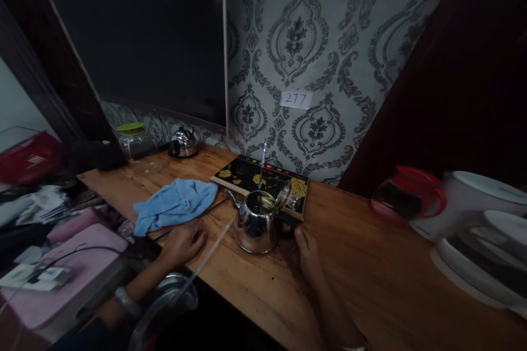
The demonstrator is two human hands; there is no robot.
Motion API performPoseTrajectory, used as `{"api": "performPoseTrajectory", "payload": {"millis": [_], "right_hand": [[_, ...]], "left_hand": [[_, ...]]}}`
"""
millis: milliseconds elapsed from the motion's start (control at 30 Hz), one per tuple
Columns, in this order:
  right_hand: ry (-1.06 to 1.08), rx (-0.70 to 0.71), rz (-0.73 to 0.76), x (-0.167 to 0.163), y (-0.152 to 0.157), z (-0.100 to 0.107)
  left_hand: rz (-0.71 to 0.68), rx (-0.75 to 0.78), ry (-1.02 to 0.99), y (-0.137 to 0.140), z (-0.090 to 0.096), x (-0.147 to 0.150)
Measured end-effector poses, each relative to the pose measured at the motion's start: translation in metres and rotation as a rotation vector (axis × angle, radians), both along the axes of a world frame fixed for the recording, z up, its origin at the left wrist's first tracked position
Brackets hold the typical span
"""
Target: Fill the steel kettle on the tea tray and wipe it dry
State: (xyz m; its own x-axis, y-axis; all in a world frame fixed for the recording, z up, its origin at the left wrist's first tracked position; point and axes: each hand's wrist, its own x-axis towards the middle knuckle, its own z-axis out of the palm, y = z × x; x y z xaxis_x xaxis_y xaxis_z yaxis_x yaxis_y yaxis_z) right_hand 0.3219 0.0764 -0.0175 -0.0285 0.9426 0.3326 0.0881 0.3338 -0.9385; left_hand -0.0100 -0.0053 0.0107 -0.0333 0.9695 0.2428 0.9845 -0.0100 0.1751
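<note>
A shiny metal kettle (254, 230) stands upright on the wooden table, its lid (284, 194) tipped open and its spout pointing left. My right hand (307, 247) is closed at the kettle's black handle (287, 224); part of the grip is hidden. My left hand (185, 242) lies on the table left of the kettle, fingers curled in, with nothing visible in them. Above the kettle's opening rises a thin shiny spout (264, 159) by the black stove panel (234, 171) with gold flowers. A blue cloth (177, 203) is bunched beyond my left hand.
A clear tube (212, 249) runs over the table edge toward a metal pot (177, 285) below. Along the back stand a lidded glass jar (140, 148) and a small metal kettle (184, 143). At right are a red-lidded jug (405, 194) and white appliances (481, 192).
</note>
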Motion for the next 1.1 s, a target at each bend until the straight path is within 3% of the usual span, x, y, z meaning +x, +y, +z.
{"api": "performPoseTrajectory", "payload": {"millis": [1100], "right_hand": [[0.009,-0.024,0.014,-0.0003,-0.001,0.0058]], "left_hand": [[0.018,-0.011,-0.029,-0.0007,0.0013,0.0012]]}}
